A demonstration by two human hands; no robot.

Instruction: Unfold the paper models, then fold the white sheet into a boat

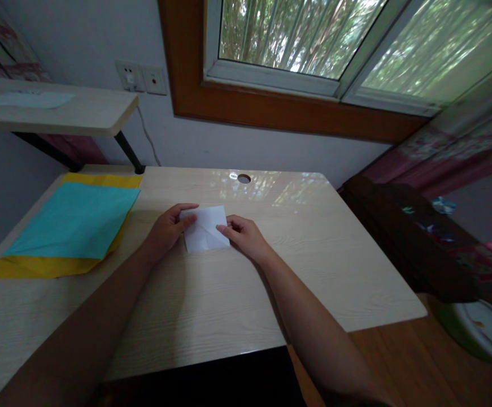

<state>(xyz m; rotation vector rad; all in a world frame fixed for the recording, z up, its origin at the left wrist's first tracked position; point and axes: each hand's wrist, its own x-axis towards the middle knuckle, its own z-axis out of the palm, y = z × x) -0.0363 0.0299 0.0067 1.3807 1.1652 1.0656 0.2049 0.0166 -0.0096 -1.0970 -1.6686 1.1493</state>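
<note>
I read this as the middle of a paper fold: a small white sheet (205,229) lies flat near the middle of the bench (313,254), somewhat toward its far edge, already showing a diagonal crease across it. My left hand (167,229) pins the sheet's left edge, thumb laid over the upper left corner, fingers curled but not closed around anything. My right hand (243,234) presses fingertips (222,228) onto the right edge, likewise a flat press and no pinch. Off toward the bench's left edge sits a teal sheet (74,220) on top of a yellow sheet (38,265), well apart from both hands. As I judge it, the next move calls for running a finger along the crease while the other hand keeps the paper from sliding.
</note>
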